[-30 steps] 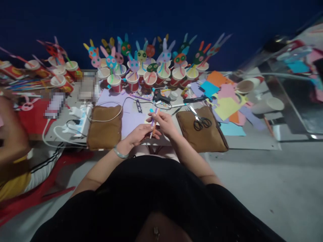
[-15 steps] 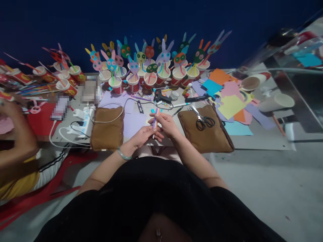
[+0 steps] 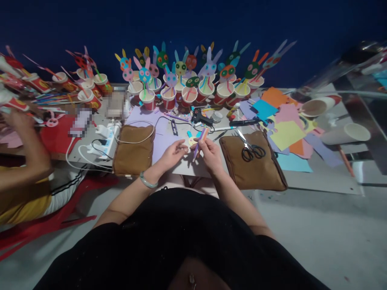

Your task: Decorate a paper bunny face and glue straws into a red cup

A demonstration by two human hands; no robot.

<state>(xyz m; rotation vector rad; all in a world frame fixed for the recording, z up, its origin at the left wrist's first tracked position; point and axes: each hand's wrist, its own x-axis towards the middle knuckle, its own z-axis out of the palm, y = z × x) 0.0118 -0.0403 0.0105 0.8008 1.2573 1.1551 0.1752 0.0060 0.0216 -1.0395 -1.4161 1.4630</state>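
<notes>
My right hand pinches a bundle of thin sticks or straws, purple and orange, held at a slant over the table's front edge. To its left, my left hand is off the sticks, its fingers apart and slightly curled with nothing between them. Just beyond my hands lies a small yellow paper piece with a blue bit at its top, partly hidden by the sticks. Purple paper lies beyond my left hand.
Two brown cushions flank my hands; black scissors rest on the right one. A glue gun, coloured paper and a power strip are around. Rabbit-decorated cups stand behind. Another person's arm is at left.
My left hand has let go of the sticks and moved apart from my right hand. The yellow paper piece shows more clearly. The whole view has shifted, with the table things farther right.
</notes>
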